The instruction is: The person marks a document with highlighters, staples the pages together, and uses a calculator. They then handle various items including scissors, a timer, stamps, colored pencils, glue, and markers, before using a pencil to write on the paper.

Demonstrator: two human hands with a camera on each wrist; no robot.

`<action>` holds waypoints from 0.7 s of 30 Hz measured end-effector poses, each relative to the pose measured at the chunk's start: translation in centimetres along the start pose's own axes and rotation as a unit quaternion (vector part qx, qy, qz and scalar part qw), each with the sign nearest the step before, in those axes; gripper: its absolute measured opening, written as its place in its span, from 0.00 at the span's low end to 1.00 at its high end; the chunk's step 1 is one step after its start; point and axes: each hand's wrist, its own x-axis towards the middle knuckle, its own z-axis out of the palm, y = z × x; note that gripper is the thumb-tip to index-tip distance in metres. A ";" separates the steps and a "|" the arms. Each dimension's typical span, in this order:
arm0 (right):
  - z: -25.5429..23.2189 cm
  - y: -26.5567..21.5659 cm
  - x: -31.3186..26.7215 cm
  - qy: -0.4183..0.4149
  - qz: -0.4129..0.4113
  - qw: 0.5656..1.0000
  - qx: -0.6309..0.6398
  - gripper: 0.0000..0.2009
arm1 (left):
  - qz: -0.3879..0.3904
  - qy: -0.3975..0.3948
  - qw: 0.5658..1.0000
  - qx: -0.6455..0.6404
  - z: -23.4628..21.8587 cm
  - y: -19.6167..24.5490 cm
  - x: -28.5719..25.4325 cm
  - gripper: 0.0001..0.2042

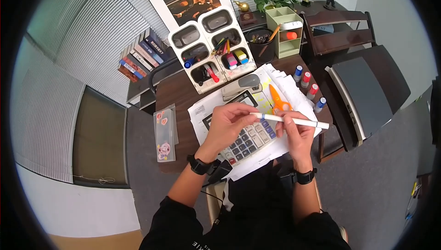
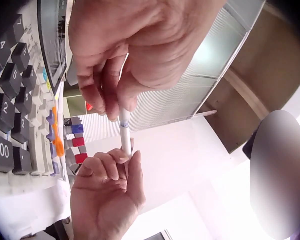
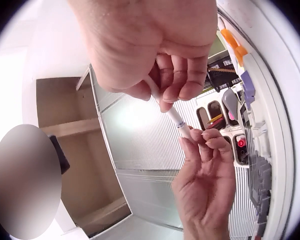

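Observation:
Both hands hold a slim white pen (image 1: 308,122) over a large-key calculator (image 1: 250,142). The left hand (image 1: 228,125) pinches the pen's left end between thumb and fingers, next to a narrow blue band. My right hand (image 1: 297,139) grips it further along, and the rest of the barrel, with a dark ring near its tip, sticks out to the right. In the left wrist view the white pen (image 2: 124,134) spans the gap between both sets of fingertips. The right wrist view shows the blue-marked part of the pen (image 3: 176,117) between the hands.
Orange scissors (image 1: 277,97) and a grey stapler (image 1: 241,87) lie on papers (image 1: 200,108) beyond the calculator. Several markers (image 1: 305,79) stand at the right edge. Behind are a compartment organizer (image 1: 200,45) and a black pen cup (image 1: 262,48). A clear pencil case (image 1: 165,135) lies left.

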 end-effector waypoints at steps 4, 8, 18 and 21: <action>0.3 0.0 0.1 -0.001 -0.004 1.000 -0.030 0.11 | 0.013 -0.013 1.000 0.004 -0.1 0.2 0.1 0.08; 0.5 0.9 0.3 -0.010 -0.001 1.000 0.000 0.11 | 0.007 -0.002 1.000 0.000 -0.1 0.2 0.1 0.06; 1.7 1.1 0.4 0.021 -0.012 0.999 -0.046 0.10 | 0.017 0.016 1.000 -0.019 -0.7 0.0 0.6 0.05; 2.2 -0.5 2.5 0.001 0.000 0.994 -0.111 0.08 | 0.035 -0.022 0.997 0.058 -1.8 -0.3 1.0 0.06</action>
